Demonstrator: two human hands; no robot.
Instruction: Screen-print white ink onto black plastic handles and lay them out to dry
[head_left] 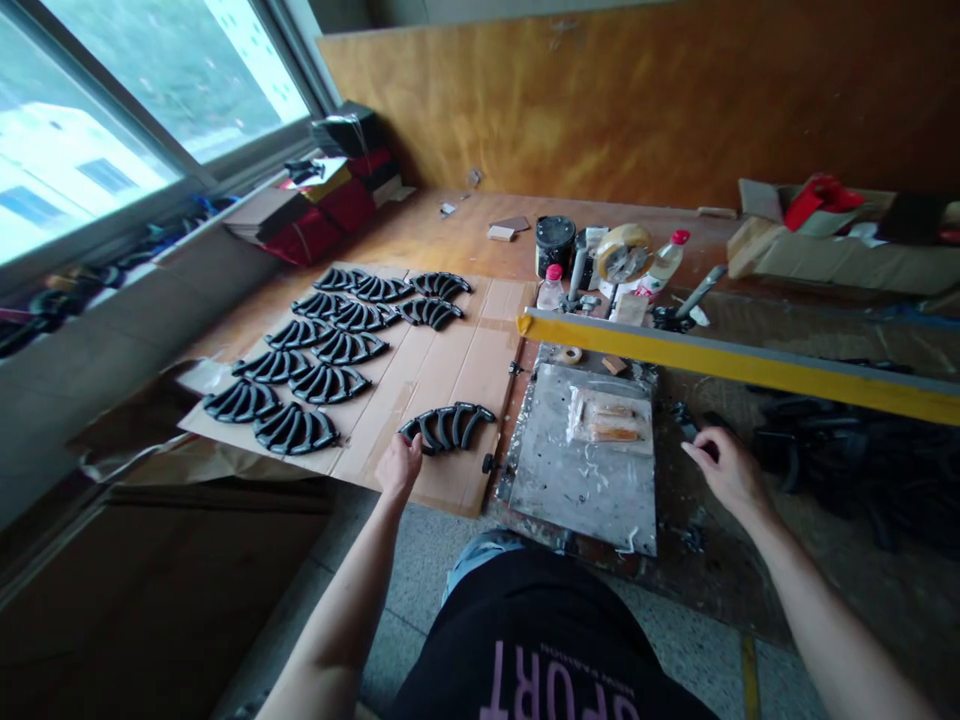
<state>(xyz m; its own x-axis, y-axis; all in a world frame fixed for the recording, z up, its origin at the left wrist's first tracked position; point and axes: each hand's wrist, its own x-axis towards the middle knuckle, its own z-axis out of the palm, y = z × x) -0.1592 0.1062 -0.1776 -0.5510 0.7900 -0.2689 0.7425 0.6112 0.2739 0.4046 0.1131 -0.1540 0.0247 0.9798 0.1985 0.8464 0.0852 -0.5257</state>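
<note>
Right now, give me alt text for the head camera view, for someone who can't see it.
A person's left hand reaches a curved, ribbed black part on a cardboard sheet, beside rows of similar parts. The right hand is beside a smeared metal plate, below a long yellow bar.

A wide window [172,80] fills the left side, letting in pale daylight, with a white building [67,170] and blurred greenery [187,60] outside. A grey wall [97,400] runs beneath it. On the far side, an orange-brown wooden panel [637,90] rises behind a wooden surface [450,225]. The near floor [420,580] is speckled grey, crossed by a yellow line [750,680].
</note>
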